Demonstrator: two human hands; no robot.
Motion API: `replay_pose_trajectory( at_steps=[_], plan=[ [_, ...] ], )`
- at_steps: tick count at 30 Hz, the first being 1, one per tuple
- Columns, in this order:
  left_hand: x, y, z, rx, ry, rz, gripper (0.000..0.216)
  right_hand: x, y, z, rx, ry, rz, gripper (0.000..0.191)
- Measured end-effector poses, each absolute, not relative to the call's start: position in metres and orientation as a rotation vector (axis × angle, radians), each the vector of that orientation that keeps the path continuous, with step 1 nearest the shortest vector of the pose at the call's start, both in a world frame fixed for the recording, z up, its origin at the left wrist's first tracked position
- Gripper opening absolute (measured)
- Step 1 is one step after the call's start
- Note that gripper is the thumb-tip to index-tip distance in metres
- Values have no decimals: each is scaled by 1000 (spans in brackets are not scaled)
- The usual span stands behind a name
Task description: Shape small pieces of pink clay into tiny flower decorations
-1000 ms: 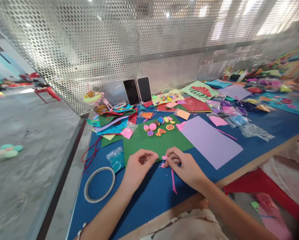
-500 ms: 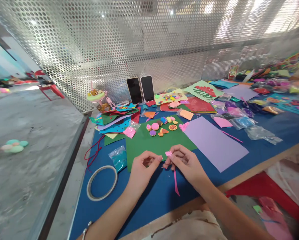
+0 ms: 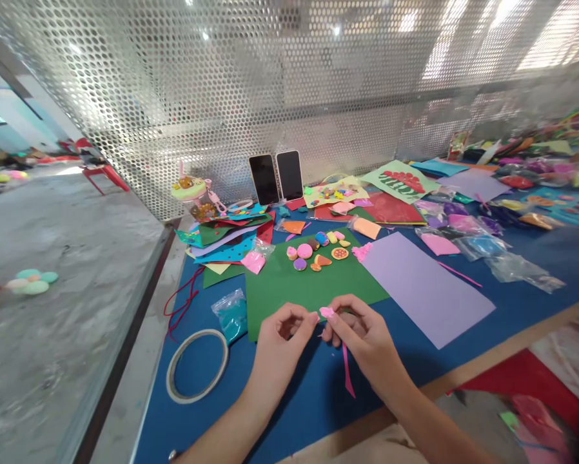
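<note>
A pink strip is gripped by the right hand just over the near edge of the green sheet. Its upper end is bunched at the fingertips and its tail is left hanging free. The left hand is curled beside it, fingertips set against the bunched end, which would keep it tight. Whether anything is actually pinched there cannot be told. Small clay pieces are grouped at the sheet's far edge.

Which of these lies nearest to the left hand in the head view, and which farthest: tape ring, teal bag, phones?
1. Teal bag, just left of the left hand.
2. Tape ring, further left, flat on the blue table.
3. Phones, far back, standing against the mesh.
</note>
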State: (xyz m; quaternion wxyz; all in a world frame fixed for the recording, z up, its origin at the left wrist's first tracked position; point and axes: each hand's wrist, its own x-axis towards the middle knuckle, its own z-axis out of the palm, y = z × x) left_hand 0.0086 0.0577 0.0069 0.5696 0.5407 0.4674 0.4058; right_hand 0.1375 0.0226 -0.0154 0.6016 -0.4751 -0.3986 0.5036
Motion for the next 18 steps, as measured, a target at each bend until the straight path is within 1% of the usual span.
replay_pose_trajectory(
  at_steps=[5, 10, 13, 18],
  plan=[
    [8, 55, 7, 1245, 1136, 951, 24, 134, 20, -12, -1074, -834, 1190, 24],
    [8, 53, 7, 1254, 1067, 987, 26, 130, 22, -4, -1007, -641, 1392, 31],
    [8, 51, 6, 1325, 1008, 1059, 25, 126, 22, -1, -965, -509, 1457, 33],
    [7, 47, 4, 1381, 954, 1078, 24, 120, 18, 2, -865, -454, 1543, 27]
  ],
)
